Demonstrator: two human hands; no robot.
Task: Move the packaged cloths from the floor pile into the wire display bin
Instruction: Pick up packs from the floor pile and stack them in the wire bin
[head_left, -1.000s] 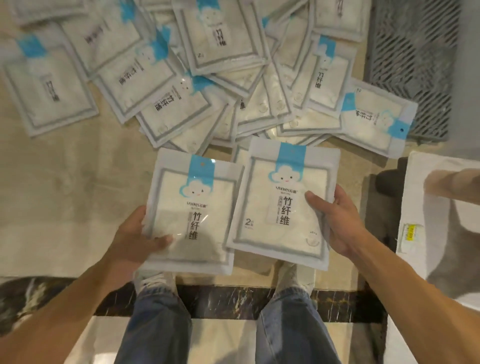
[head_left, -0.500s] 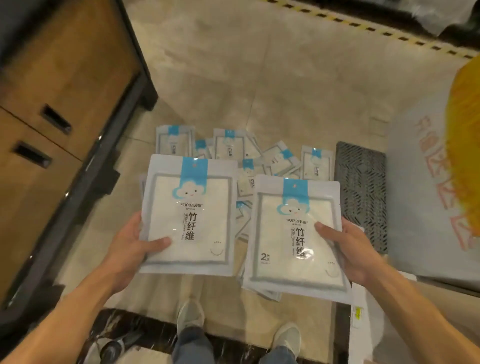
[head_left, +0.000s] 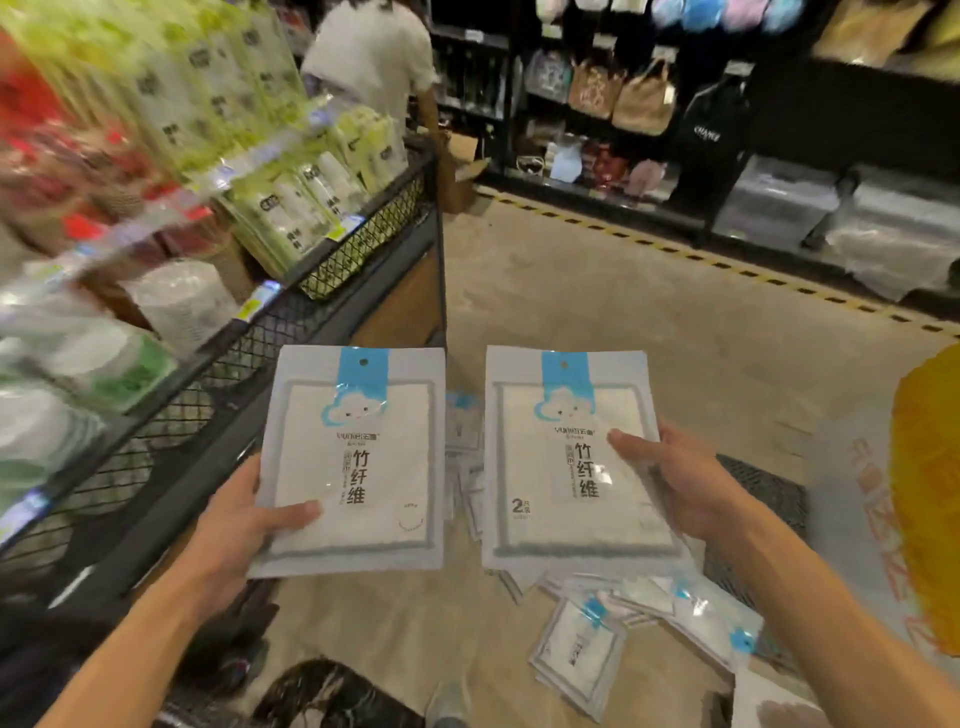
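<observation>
The view has risen from the floor pile to the black wire-mesh display bin at left. Each hand, left and right, pinches a flat white blue-tabbed cloth packet, thumb on front. They should swing left and be laid flat inside the mesh.

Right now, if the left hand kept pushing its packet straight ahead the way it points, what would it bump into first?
Probably the wire display bin. The left hand points up and slightly right with its packet, whose top edge looks close to the bin's end corner. Depth is unclear, so it might pass beside it.
</observation>
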